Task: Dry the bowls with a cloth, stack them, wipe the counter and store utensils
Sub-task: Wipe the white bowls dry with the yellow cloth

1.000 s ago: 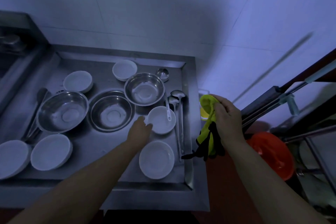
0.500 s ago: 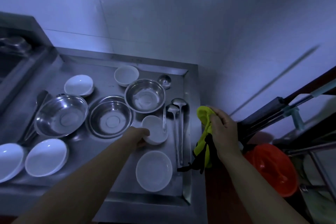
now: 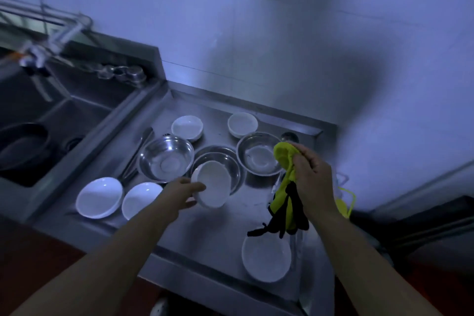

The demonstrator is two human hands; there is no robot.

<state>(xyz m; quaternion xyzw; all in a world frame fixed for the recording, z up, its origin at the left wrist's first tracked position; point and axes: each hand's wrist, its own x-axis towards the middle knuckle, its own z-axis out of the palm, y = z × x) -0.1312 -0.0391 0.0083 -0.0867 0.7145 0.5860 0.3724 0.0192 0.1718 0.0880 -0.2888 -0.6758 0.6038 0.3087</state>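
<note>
A small white bowl [image 3: 214, 185] is held tilted above the steel counter [image 3: 223, 228] by the left hand [image 3: 183, 194], whose thumb is curled over the near rim while the fingers pass beneath it. A yellow-green cloth [image 3: 284, 161] with black trim is gripped in the right hand [image 3: 311, 174], bunched at the top and hanging down in loose strips just right of the raised bowl. Behind the raised bowl a steel bowl [image 3: 219, 161] sits on the counter, flanked by a second steel bowl [image 3: 165, 158] to the left and a third [image 3: 257, 152] to the right, partly hidden by the cloth. Two white bowls [image 3: 187, 127] [image 3: 242, 123] stand further back near the wall. Two white dishes [image 3: 99, 197] [image 3: 141, 199] lie side by side at the left edge of the counter, and another white dish [image 3: 265, 256] lies at the near right, below the hanging cloth. Long metal utensil handles [image 3: 138, 151] are seen left of the second steel bowl. A deep sink [image 3: 51, 110] adjoins the counter on the left, with a tap [image 3: 51, 41] above it, blurred.
</note>
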